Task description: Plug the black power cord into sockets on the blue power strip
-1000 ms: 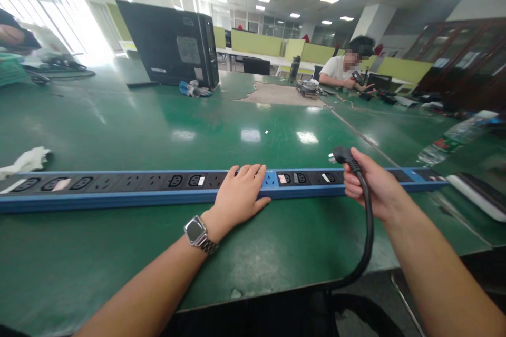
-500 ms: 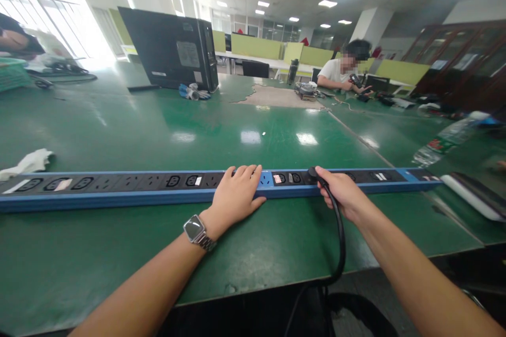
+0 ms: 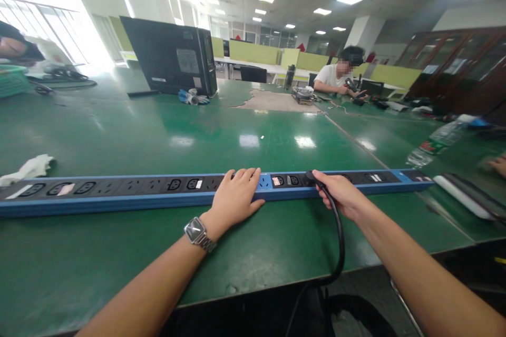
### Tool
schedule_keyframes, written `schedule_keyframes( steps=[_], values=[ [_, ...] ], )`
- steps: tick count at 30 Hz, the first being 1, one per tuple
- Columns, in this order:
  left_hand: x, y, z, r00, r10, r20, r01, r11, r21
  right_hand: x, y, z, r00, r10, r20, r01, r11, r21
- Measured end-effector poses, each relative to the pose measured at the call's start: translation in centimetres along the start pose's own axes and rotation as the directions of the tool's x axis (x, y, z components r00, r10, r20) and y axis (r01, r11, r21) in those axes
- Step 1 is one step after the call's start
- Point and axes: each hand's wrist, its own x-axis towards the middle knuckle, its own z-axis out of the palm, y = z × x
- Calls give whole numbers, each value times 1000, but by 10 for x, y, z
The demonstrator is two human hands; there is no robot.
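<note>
A long blue and black power strip (image 3: 130,200) lies across the green table, with several sockets on its top. My left hand (image 3: 236,196), a watch on its wrist, rests on the strip near the middle, palm down with the fingers laid over it. To the right, my right hand (image 3: 340,194) grips a black plug (image 3: 309,177) that sits at a socket on the strip. How deep the plug is in the socket cannot be seen. Its thick black cable (image 3: 340,242) curves down over the table's front edge.
A black computer case (image 3: 169,55) stands at the back left, with gloves (image 3: 193,97) beside it. White cloth (image 3: 29,169) lies at the far left, a plastic bottle (image 3: 438,142) and a black and white device (image 3: 466,197) at the right. A person (image 3: 336,76) sits across the table.
The view has shifted slightly, so the background sits a little lower and further left. Both hands keep the same places on the strip and plug.
</note>
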Motion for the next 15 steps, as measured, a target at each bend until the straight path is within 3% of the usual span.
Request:
schedule_keyframes(
  steps=[4,8,12,15],
  values=[
    [0,0,0,1000,-2,-8,2,1000,-6,1,5,2,1000,25,-11,-24,998,54],
    [1,1,-1,1000,-11,5,11,1000,1,-15,-8,3,998,-56,-2,56,991,124],
    [1,0,0,1000,-6,9,6,1000,11,-36,-36,-41,972,-228,-59,234,958,168],
    [2,0,0,1000,-14,8,13,1000,21,-27,-39,-91,976,-189,-104,197,978,75]
  ],
)
